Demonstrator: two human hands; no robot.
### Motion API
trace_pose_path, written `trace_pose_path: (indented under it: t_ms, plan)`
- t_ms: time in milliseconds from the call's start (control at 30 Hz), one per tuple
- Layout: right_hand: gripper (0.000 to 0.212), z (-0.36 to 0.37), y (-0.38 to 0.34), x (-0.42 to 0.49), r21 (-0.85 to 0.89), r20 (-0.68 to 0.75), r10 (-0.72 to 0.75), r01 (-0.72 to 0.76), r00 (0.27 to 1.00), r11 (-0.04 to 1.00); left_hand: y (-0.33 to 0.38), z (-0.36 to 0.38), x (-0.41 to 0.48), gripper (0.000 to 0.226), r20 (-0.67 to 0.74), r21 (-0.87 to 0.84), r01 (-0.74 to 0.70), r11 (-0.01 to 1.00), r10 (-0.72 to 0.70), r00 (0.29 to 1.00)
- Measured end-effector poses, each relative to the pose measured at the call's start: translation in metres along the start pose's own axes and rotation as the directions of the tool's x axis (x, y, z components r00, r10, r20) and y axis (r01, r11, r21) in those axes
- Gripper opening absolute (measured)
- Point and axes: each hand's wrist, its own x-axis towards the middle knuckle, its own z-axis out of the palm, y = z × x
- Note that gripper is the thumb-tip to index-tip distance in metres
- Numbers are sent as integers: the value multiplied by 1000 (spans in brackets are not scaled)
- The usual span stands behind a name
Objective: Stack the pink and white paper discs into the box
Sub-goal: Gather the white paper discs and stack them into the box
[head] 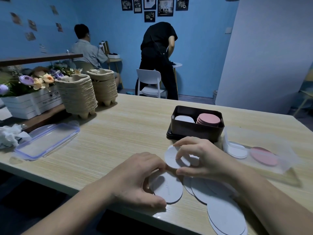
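A dark box stands on the table with a white disc stack on its left side and a pink disc stack on its right. My right hand pinches a white disc just in front of the box, tilted up off the table. My left hand grips another white disc lying at the table's near edge. Several loose white discs spread to the right under my right forearm.
A clear container at the right holds white and pink discs. A clear lid lies at the left, beside crumpled tissue. Stacked pulp trays, a flower box and two people by a chair are beyond.
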Motion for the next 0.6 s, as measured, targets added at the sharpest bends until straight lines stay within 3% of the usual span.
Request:
trace_pose_path:
  t_ms: [233, 400, 600]
  plan:
    - [28, 0, 2, 0, -6, 12, 23, -23, 1000, 1000, 0, 0, -1, 50, 13, -88, 42, 995, -41, 999]
    - [29, 1, 0, -1, -12, 25, 26, -26, 999, 1000, -14, -1, -5, 44, -97, -242, 53, 969, -78, 992]
    - [50, 9, -6, 4, 4, 1, -34, 34, 999, 999, -23, 7, 3, 45, -269, -138, 45, 989, -81, 960]
